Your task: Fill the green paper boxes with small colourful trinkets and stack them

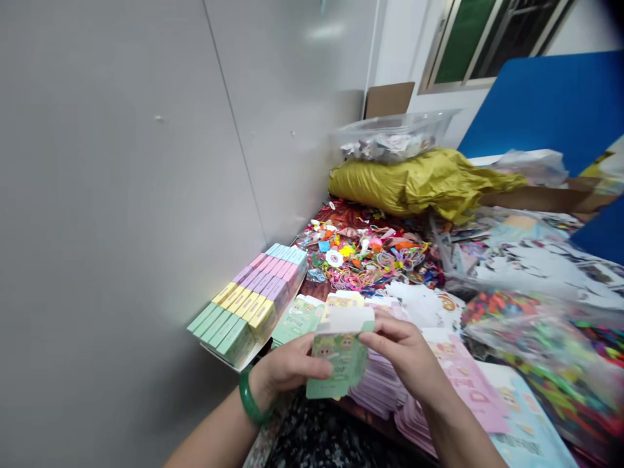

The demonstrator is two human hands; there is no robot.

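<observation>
In front of my body I hold a flat green printed carton (pixel 344 356) with cartoon figures on it and a white flap at its top. My left hand (pixel 295 364), with a green bangle above it, grips the carton's left side, thumb across the front. The fingers of my right hand (pixel 397 341) pinch its upper right edge. Beneath and behind it are stacks of flat cartons: green ones (pixel 297 318) to the left, pink-purple ones (pixel 377 387) below, pink ones (pixel 470 383) and light blue ones (pixel 529 416) to the right.
Left, by the grey wall (pixel 121 195), a tray holds rows of finished small boxes (pixel 258 296) in several colours. Behind lie a heap of colourful trinkets (pixel 365 253), a yellow sack (pixel 409 182) and a clear plastic bin (pixel 394 140). A clear bag of bright pieces (pixel 546 351) sits right.
</observation>
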